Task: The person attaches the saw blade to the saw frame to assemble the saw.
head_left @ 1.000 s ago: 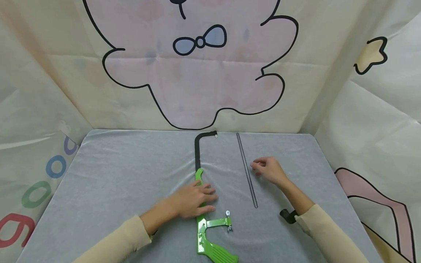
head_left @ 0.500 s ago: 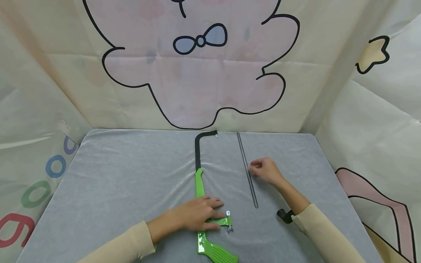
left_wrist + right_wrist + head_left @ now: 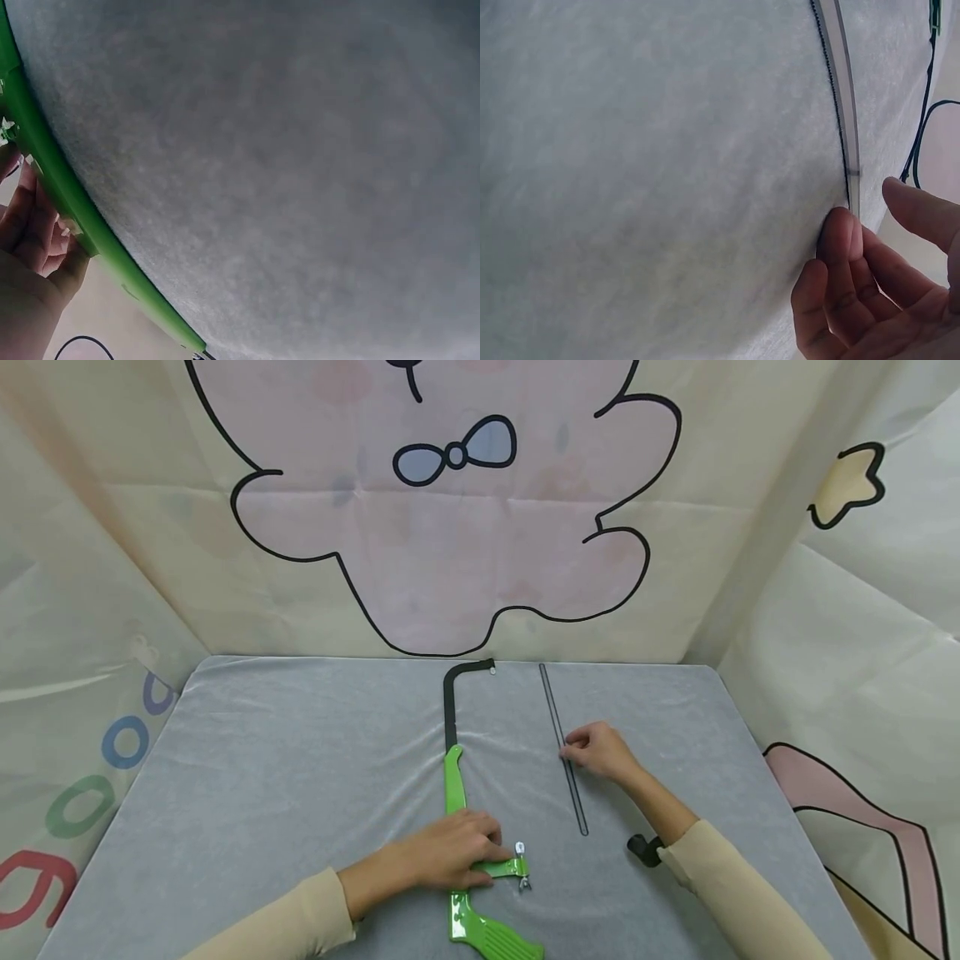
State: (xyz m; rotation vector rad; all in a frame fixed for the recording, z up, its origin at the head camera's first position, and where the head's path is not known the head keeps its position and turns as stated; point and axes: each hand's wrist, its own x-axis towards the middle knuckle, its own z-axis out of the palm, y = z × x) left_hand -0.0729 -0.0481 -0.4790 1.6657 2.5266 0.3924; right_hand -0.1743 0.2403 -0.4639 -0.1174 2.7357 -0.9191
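Observation:
A green-and-black hacksaw frame (image 3: 454,785) lies lengthwise on the table, its ribbed handle (image 3: 497,937) toward me. My left hand (image 3: 450,852) grips it just above the handle, by the short green arm with the wing nut (image 3: 524,882). In the left wrist view the fingers (image 3: 34,217) curl at the underside of the green frame. To the right lies a thin hacksaw blade (image 3: 574,793); its fine teeth show along one edge of the blade (image 3: 845,97) in the right wrist view. My right hand (image 3: 600,752) has bent fingertips at the blade's middle, thumb (image 3: 919,210) held apart from it.
Grey plush cloth (image 3: 300,735) covers the table. A printed fabric backdrop (image 3: 450,543) rises behind it, and the frame's black end (image 3: 472,666) reaches the table's back edge. Fabric walls stand on both sides.
My left hand has slid down the hacksaw frame toward the handle, and its fingers have curled over it. My right hand has moved slightly left, its fingertips reaching the blade.

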